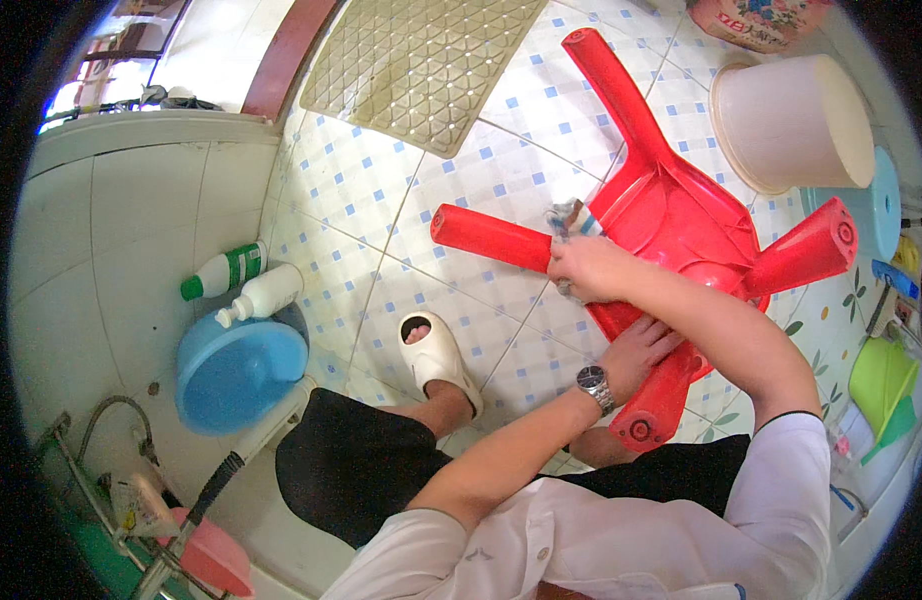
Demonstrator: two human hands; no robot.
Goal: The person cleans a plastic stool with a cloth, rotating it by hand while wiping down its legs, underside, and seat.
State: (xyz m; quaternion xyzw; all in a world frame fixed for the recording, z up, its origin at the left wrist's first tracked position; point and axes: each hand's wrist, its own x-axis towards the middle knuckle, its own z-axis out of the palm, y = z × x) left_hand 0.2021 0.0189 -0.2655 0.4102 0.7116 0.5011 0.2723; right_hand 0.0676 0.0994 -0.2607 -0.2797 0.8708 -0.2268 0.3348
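Note:
A red plastic stool (671,215) lies upside down on the tiled floor, its legs pointing up and outward. My left hand (636,355), with a metal watch at the wrist, grips the stool where the near leg meets the seat. My right hand (591,268) reaches across above it and is closed around a crumpled greyish cloth (578,220). That cloth presses against the stool's left edge, beside the base of the left leg. Part of it shows beyond the knuckles; the rest is hidden in the fingers.
A beige bucket (796,120) lies tipped at the right, near a light-blue basin (883,205). On the left, a green-and-white bottle (226,270) and a white pump bottle (266,295) lie by a blue basin (236,375). A perforated mat (411,65) covers the far floor.

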